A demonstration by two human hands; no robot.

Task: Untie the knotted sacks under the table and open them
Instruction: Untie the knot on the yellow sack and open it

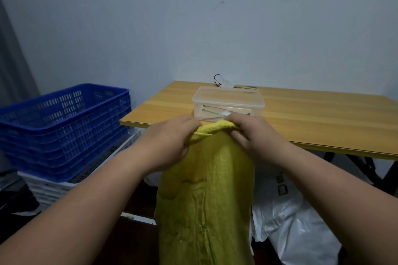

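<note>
**Two hands on the yellow sack's top edge**

Two stacked crates sit at the left of the frame: a blue crate (64, 122) rests on a white crate (53, 187), both just beside the left end of the table (312, 118). Moving right, our left hand (170, 142) comes up from the lower left, its fingers (189, 122) curled closed around the left side of the rolled top edge of the yellow sack (206, 200). The sack sits at centre frame, held up in front of the table's near edge, and its woven body hangs straight down from our grip to the bottom of the frame, wrinkled along its length. We cannot tell whether a knot remains in the bunched top.

Just behind the sack's top, on the table, stands a clear plastic box (228, 102) with a lid on and a few thin items inside, too blurred to name. A small black hook (217, 79) shows against the wall behind it.

Further right, our right hand (256, 133) grips the other side of the rolled edge, fingers (237, 118) closed over it and the thumb pressed beneath. Both hands lie close together, with a short span of yellow fabric between them. At the lower right, under the table, a white plastic sack (297, 226) lies crumpled on the floor beside the yellow one.
</note>
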